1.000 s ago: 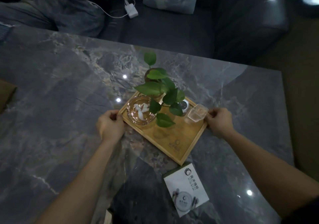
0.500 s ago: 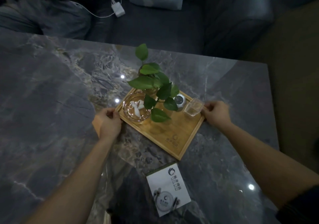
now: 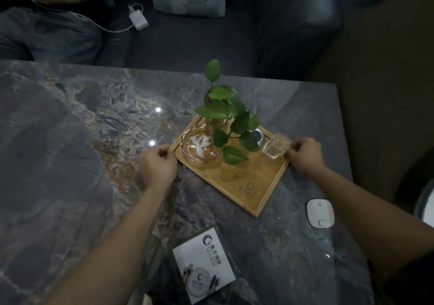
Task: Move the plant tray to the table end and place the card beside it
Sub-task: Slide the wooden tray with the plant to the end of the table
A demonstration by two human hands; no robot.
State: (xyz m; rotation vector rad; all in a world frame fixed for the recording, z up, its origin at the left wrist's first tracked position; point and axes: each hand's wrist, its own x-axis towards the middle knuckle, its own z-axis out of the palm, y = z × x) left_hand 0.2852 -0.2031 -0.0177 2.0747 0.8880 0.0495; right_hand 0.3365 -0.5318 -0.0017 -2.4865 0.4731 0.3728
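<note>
Dim marble desk (image 3: pixel 70 164) carries one wooden tray (image 3: pixel 253 180) near its far end; left hand (image 3: pixel 158 164) and right hand (image 3: pixel 305 155) grip opposite corners. One card (image 3: pixel 204 263) lies nearer, print unreadable. Leaves partly hide one plant (image 3: pixel 230 119).

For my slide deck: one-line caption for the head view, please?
Both hands, left and right, grip the wooden plant tray on the marble table; the card lies nearer.
</note>
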